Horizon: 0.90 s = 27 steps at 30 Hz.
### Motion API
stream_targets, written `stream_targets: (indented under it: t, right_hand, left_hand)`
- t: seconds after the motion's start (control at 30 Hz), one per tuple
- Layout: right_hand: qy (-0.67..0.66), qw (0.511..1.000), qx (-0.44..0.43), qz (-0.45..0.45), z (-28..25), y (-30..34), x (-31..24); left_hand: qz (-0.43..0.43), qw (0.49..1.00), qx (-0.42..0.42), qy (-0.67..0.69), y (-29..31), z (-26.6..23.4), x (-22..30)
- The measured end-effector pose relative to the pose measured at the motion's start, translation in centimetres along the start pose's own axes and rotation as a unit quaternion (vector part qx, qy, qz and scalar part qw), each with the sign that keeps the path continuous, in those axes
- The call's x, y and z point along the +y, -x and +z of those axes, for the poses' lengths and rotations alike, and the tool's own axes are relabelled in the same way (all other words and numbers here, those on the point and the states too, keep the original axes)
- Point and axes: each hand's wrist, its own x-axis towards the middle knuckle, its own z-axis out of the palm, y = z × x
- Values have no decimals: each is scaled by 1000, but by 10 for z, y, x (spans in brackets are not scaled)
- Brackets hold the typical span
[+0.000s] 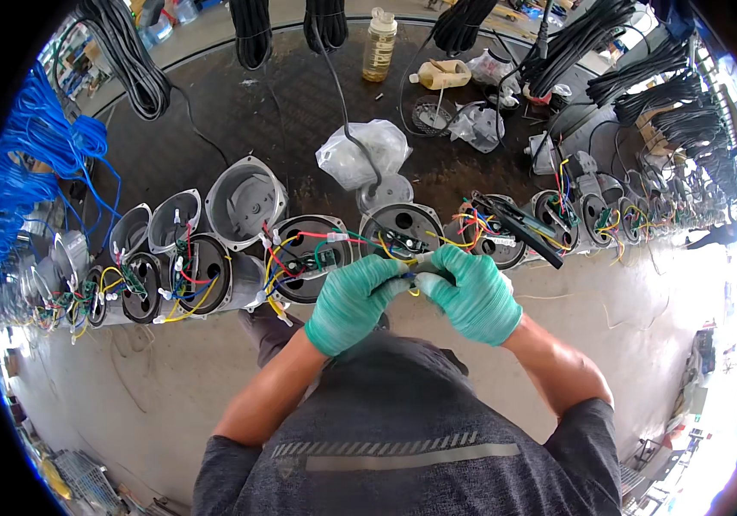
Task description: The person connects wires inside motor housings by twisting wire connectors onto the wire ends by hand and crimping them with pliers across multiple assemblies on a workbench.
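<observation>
Both my hands wear green striped gloves and meet at the bench's near edge. My left hand (351, 305) is closed, its fingertips pinching thin wires (414, 291). My right hand (476, 301) is closed on the same wires from the other side, close to the left fingertips. Yellow and blue strands show between them; their ends are hidden by the fingers. Just beyond lies a round grey metal housing (426, 225) with a dark inner plate. Left of it, another housing (287, 230) holds a small green circuit board (324, 258) with red, yellow and blue wires.
Pliers (523, 232) with dark handles lie across a wired housing at the right. A row of housings runs along the edge both ways. Behind stand a plastic bag (364, 153), a bottle (379, 47) and hanging black cable coils (250, 34). Blue cable (37, 155) is heaped left.
</observation>
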Motion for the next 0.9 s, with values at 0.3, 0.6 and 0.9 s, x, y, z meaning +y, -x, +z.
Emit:
stream_targets:
  t: [0.3,0.6,0.9]
  right_hand:
    - [96,985,-142,-31,-30,-28,-20]
    - [281,937,-207,-14,-59,-210,-13]
    - [466,827,-285,-134,36,-362,104]
  left_hand:
    - [73,997,9,10,1,0,-18]
    - [171,981,-11,-92,10,1,-31]
    - [143,982,-63,-106,9,-3,-27]
